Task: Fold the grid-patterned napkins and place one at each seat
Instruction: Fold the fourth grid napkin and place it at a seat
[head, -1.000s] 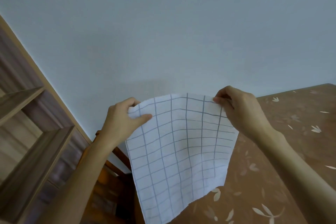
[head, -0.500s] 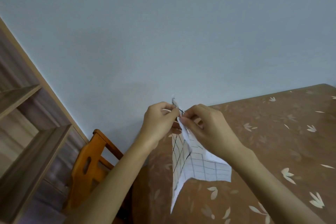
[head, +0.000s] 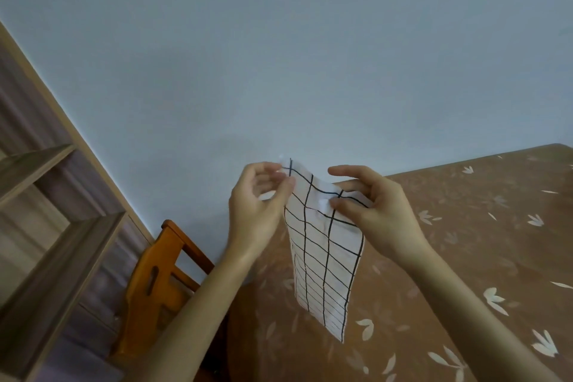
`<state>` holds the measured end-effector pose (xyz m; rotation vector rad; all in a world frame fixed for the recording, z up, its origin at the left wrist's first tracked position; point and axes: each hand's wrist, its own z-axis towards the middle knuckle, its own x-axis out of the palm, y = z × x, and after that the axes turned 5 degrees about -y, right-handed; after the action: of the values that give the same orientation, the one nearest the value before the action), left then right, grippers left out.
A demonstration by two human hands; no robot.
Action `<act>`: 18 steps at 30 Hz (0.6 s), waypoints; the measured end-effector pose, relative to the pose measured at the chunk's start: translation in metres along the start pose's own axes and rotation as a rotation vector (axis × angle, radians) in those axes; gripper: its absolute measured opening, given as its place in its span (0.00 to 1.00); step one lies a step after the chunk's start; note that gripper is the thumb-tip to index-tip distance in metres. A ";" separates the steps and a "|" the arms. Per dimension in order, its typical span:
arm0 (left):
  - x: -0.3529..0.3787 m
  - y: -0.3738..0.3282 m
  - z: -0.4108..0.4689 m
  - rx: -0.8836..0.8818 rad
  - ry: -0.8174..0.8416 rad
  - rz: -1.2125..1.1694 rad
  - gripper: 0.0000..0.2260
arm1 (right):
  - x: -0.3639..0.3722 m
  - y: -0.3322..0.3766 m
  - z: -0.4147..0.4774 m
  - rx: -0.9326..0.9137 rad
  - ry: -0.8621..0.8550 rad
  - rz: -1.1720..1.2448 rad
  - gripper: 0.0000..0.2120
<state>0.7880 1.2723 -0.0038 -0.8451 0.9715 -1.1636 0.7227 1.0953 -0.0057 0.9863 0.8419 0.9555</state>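
As napkin (head: 322,257) hangs, left hand (head: 254,214), right hand (head: 378,214) pinching

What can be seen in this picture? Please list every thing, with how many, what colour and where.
napkin: one, white with a black grid, held in the air over the table's left end, hanging down as a narrow strip
table: one, brown with pale leaf prints, lower right
chair: one, orange-brown wood, at the table's left end, near the wall
shelf unit: one, grey-brown wood, along the left edge
wall: one, pale blue-grey, behind everything
left hand: one, pinches the napkin's upper left edge
right hand: one, pinches the napkin's upper right edge
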 end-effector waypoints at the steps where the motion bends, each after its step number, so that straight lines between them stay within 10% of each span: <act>1: -0.004 0.005 0.005 -0.020 0.025 0.009 0.19 | -0.003 0.002 0.002 -0.006 0.024 0.025 0.19; 7: -0.012 0.031 0.013 -0.273 0.352 -0.147 0.21 | -0.025 0.007 0.017 -0.027 0.124 0.069 0.17; 14: -0.014 0.026 0.015 -0.217 0.234 -0.262 0.05 | -0.042 -0.008 0.022 0.106 0.032 0.209 0.24; 18: -0.022 0.020 0.017 -0.165 0.210 -0.208 0.06 | -0.036 -0.026 0.017 0.210 0.179 0.129 0.12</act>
<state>0.8085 1.2982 -0.0126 -0.9869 1.1854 -1.3848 0.7319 1.0506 -0.0195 1.1581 1.0546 1.0939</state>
